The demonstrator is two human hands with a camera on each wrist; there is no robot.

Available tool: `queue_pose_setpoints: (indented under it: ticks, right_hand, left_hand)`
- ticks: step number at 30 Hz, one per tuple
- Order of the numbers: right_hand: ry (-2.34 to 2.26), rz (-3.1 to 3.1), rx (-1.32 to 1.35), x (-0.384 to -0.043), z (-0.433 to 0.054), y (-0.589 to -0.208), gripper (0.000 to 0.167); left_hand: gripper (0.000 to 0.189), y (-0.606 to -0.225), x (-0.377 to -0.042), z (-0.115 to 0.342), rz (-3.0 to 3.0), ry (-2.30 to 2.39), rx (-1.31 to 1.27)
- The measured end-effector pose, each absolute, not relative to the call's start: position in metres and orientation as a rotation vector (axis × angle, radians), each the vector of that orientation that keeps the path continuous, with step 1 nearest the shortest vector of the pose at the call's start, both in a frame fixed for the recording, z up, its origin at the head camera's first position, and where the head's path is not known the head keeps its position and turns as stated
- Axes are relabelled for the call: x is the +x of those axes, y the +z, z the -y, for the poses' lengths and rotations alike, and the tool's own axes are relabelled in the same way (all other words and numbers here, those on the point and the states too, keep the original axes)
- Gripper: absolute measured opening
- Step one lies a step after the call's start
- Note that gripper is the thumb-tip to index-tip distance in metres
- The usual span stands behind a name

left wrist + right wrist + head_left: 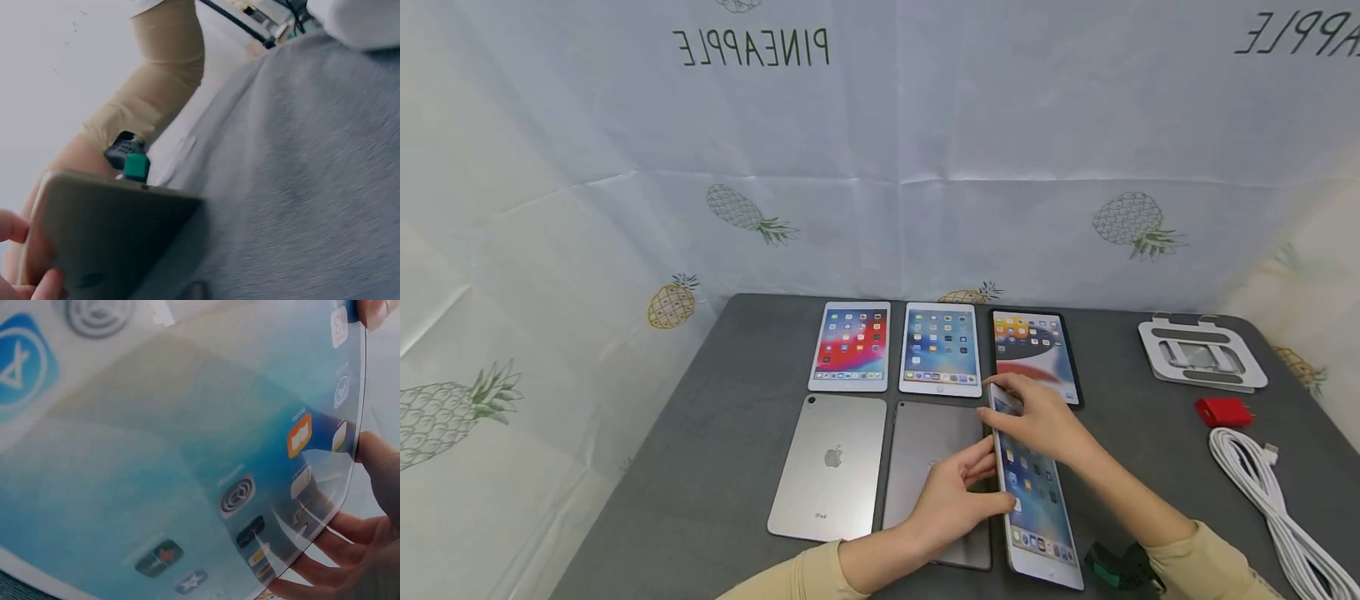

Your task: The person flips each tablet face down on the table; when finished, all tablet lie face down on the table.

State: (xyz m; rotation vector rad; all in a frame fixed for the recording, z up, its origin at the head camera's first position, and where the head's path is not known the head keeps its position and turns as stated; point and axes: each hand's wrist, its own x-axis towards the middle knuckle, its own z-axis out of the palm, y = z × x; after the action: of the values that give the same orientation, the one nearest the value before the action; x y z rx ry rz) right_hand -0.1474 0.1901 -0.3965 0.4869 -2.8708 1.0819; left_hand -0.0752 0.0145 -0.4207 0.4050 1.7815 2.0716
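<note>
A white-framed tablet [1037, 508], screen lit with app icons, is held at a tilt by both hands above the table's right-of-centre part. My left hand [951, 504] grips its left edge, thumb on the front and fingers behind. At its upper left corner, my right hand [1041, 417] pinches the edge between thumb and fingers. The left wrist view shows the tablet's dark-looking back [112, 231]; the lit screen [187, 450] fills much of the right wrist view. Beneath the left hand, a grey tablet [936, 446] lies back up, partly hidden.
A silver tablet [831, 467] lies back up on the left. Behind are two white-framed tablets [851, 346] and a black-framed one [1037, 346], screens lit. On the right are a folded metal stand [1202, 354], red charger plug [1223, 412] and coiled white cable [1262, 492].
</note>
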Motion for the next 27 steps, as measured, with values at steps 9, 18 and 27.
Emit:
queue_pose_setpoints:
  ticks: [9, 18, 27]
  right_hand:
    - [1.382, 2.758, 0.382, -0.147, -0.199, -0.390, 0.032]
    - [1.468, 2.674, 0.296, -0.142, -0.210, -0.398, 0.030]
    - [1.456, 2.654, 0.297, -0.137, -0.218, -0.404, 0.030]
  left_hand:
    - [0.066, -0.396, -0.080, -0.013, -2.016, 1.864, 0.681]
    - [0.067, -0.394, -0.075, -0.011, -2.337, 1.496, 1.046]
    - [0.105, -0.408, -0.058, -0.015, -2.484, 1.084, 1.495]
